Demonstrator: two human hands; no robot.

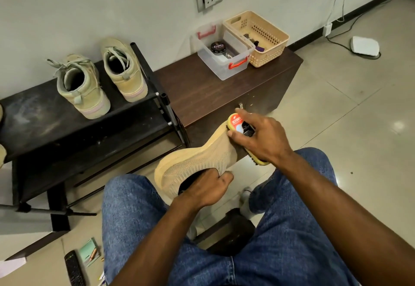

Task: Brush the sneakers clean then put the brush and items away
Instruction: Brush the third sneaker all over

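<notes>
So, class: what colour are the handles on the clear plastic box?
Red handles on the clear plastic box, seen in the head view.

Tan knit sneaker (pixel 197 160) tilted sole-out, yellow brush (pixel 241 132) bristles against its heel

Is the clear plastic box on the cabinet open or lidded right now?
Open. The clear plastic box has no lid on it; the polish tin shows directly through its open top, and both red handles hang free.

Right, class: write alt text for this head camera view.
A seated person's right hand brushes a tan sneaker with a yellow brush; the left hand holds its opening. Two more sneakers stand on a black rack.
</notes>
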